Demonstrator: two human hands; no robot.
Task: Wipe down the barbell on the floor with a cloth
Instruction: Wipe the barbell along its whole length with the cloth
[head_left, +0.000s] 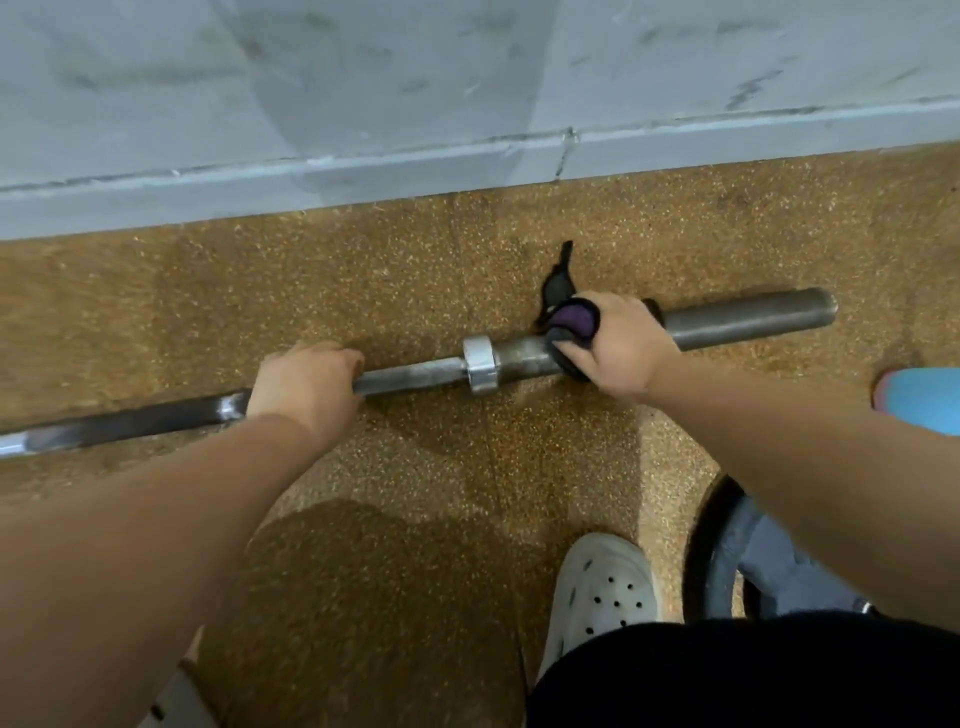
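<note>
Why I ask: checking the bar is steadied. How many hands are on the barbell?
2. The left hand grips the barbell left of its collar; the right hand holds the cloth round the sleeve right of it.

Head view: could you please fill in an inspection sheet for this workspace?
Surface: speckled brown floor, with the barbell lying on it.
Job's things: barbell lies along the wall; purple-and-black cloth is wrapped over its sleeve, right of the collar.
Clutter: dark round rim at lower right, partly hidden; blue object at the right edge, cut off.
Hands: left hand grips the shaft; right hand holds the cloth on the sleeve.
Cables: nothing seen.
Surroundings: grey wall behind the barbell; pale shoe near the bottom.
</note>
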